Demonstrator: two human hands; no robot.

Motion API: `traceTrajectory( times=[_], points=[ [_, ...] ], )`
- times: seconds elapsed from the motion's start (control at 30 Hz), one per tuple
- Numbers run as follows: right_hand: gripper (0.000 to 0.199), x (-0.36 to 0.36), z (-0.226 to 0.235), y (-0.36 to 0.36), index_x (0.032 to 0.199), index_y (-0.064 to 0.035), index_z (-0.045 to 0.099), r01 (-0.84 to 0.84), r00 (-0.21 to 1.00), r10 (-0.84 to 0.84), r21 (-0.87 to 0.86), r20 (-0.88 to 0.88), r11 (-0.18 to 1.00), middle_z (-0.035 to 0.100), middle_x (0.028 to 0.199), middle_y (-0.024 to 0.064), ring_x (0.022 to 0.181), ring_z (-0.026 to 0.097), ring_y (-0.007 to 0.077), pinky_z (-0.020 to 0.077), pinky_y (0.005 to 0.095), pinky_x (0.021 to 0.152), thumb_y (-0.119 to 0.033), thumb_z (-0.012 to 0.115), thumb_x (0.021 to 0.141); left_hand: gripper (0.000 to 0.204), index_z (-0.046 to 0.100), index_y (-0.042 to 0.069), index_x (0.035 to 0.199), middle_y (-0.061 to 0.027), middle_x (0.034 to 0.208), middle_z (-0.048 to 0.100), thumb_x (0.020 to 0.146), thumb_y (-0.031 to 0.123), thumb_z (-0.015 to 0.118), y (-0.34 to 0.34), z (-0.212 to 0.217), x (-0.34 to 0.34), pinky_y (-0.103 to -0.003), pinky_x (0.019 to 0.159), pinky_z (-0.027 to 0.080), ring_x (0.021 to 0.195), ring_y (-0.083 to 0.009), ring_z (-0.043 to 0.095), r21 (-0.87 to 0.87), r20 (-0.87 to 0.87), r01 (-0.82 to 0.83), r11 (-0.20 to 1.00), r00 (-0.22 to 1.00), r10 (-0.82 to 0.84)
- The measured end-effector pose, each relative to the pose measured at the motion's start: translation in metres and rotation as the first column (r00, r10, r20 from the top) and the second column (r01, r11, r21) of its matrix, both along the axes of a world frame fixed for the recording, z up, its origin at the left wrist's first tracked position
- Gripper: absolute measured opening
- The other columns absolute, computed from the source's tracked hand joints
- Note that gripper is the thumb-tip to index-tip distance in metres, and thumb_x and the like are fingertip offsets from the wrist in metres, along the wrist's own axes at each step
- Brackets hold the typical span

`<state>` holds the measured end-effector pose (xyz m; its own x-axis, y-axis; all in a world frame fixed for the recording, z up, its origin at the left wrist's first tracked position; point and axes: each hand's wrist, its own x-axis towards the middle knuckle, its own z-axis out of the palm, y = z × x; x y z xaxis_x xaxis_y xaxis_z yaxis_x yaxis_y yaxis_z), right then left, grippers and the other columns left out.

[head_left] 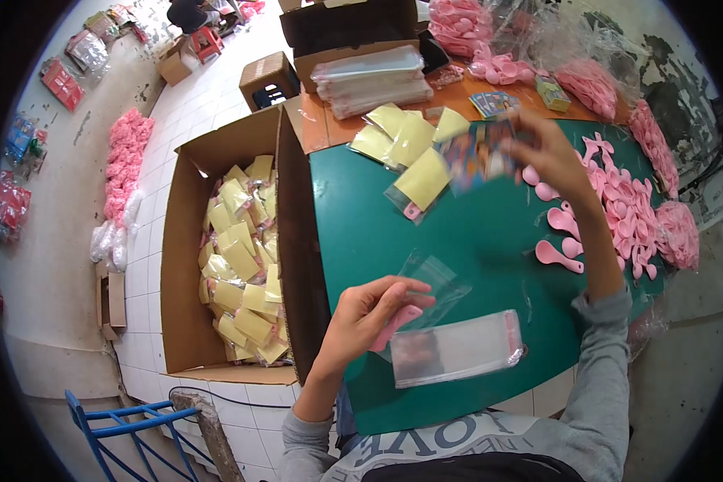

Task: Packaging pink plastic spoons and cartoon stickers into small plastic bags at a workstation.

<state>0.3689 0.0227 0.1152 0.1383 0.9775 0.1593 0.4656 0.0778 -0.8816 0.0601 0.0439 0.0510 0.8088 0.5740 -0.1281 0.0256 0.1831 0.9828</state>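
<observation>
My left hand [369,317], near the table's front left, is closed on a pink plastic spoon [397,324], largely covered by the fingers. A clear plastic bag [438,285] stretches out beyond those fingertips; whether the spoon is inside it I cannot tell. Farther back, my right hand [550,153] grips a colourful printed card [480,158], blurred by motion. Just left of that card lie packed clear bags with yellow cards [423,178], one with a pink handle end showing. A stack of empty clear bags [458,349] lies close to my body.
Many loose pink spoons [622,213] cover the right of the green table [490,233]. A tall cardboard box [181,265] of packed bags stands on the left. More bag stacks [373,80] and printed cards [494,103] sit at the back; a blue metal frame [128,418] is lower left.
</observation>
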Motion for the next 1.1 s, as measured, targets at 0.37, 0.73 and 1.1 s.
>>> traceTrajectory(
  times=[0.37,0.73,1.1],
  points=[
    [0.013,-0.071,0.019,-0.095,0.091,-0.0004,0.058,-0.118,0.931,0.112,-0.002,0.347,0.993,0.060,0.081,0.0065,0.061,0.059,0.0126,0.0462,0.0238,0.050,0.001,0.058,0.078,0.031,0.060,-0.005,0.101,-0.0121,0.086,0.067,0.095,0.020,0.043,-0.001,0.002,0.025,-0.025,0.071,0.052,0.079,-0.0126,0.064,0.186,-0.051,0.162,0.969,0.987,-0.155],
    [0.015,-0.078,0.003,-0.104,0.087,0.0007,0.055,-0.116,0.980,0.130,-0.099,0.152,0.988,0.056,0.075,0.0087,0.058,0.058,0.0146,0.0465,0.0260,0.051,0.002,0.062,0.073,0.027,0.060,-0.004,0.106,-0.0102,0.080,0.067,0.091,0.018,0.052,-0.004,0.004,0.035,-0.025,0.066,0.050,0.073,-0.0108,0.063,0.290,-0.139,0.217,0.932,0.973,-0.183],
    [0.019,-0.088,-0.031,-0.094,0.078,-0.0017,0.053,-0.249,0.926,0.275,-0.128,0.258,0.960,0.053,0.068,0.0135,0.063,0.055,0.0285,0.0423,0.0351,0.057,-0.014,0.066,0.073,0.047,0.044,0.006,0.130,-0.0115,0.075,0.066,0.087,0.019,0.058,-0.016,0.016,0.044,-0.026,0.059,0.046,0.061,-0.0055,0.055,0.445,-0.267,0.293,0.846,0.945,-0.187]
  ],
)
